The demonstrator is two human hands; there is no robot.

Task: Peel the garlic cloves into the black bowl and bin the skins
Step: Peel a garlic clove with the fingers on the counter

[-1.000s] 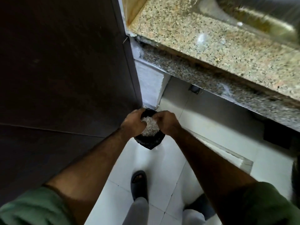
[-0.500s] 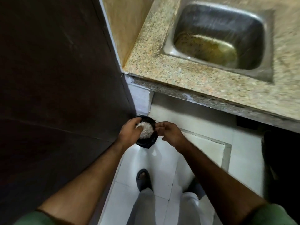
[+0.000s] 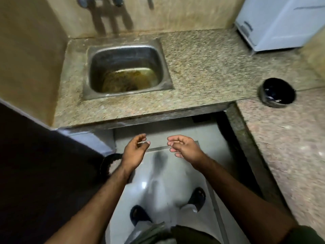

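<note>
Both hands (image 3: 135,152) have lifted off the half-hidden bin (image 3: 110,164).

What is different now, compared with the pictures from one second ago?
Both hands, left and right, have let go of the skins and risen away from the bin, now empty with loosely curled fingers. The bin stays on the floor by the dark door, skins inside.
</note>
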